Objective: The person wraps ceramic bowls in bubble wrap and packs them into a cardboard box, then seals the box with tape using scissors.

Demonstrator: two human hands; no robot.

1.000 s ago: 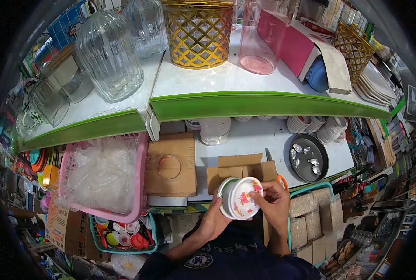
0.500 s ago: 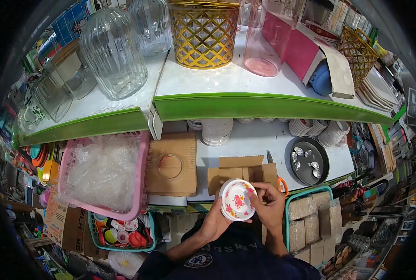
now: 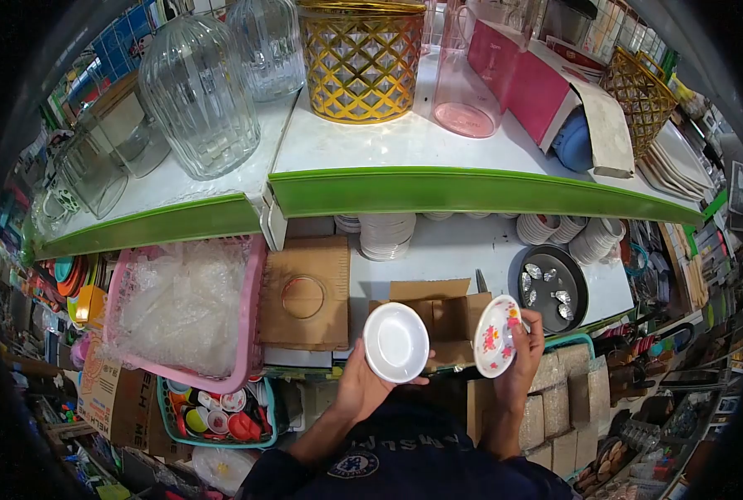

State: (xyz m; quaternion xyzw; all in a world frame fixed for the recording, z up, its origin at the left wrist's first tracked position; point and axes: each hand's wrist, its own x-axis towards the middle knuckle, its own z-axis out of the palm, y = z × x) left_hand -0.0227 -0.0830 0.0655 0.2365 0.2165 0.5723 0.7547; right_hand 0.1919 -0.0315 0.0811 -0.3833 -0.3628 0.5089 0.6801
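Observation:
A plain white bowl (image 3: 396, 342) rests in my left hand (image 3: 360, 387), its hollow facing up, with the fingers around its lower left side and rim. My right hand (image 3: 521, 358) grips the right edge of a small white dish with pink and orange flowers (image 3: 496, 337), tilted on its side. The two pieces are apart. Between and behind them stands an open cardboard box (image 3: 432, 290). A flat piece of cardboard (image 3: 330, 287) with a clear ring (image 3: 303, 297) on it lies to the left.
A green-edged shelf (image 3: 471, 190) with glass jars (image 3: 201, 100) and a gold basket (image 3: 361, 71) spans above. At left is a pink basket (image 3: 251, 333) of plastic wrap; at right, a dark round pan (image 3: 546, 279) with foil pieces. Turquoise baskets (image 3: 273, 408) stand below.
The flowered dish has come away from the white bowl and moved right in my right hand. My left hand has shifted left with the bowl, whose inside now shows.

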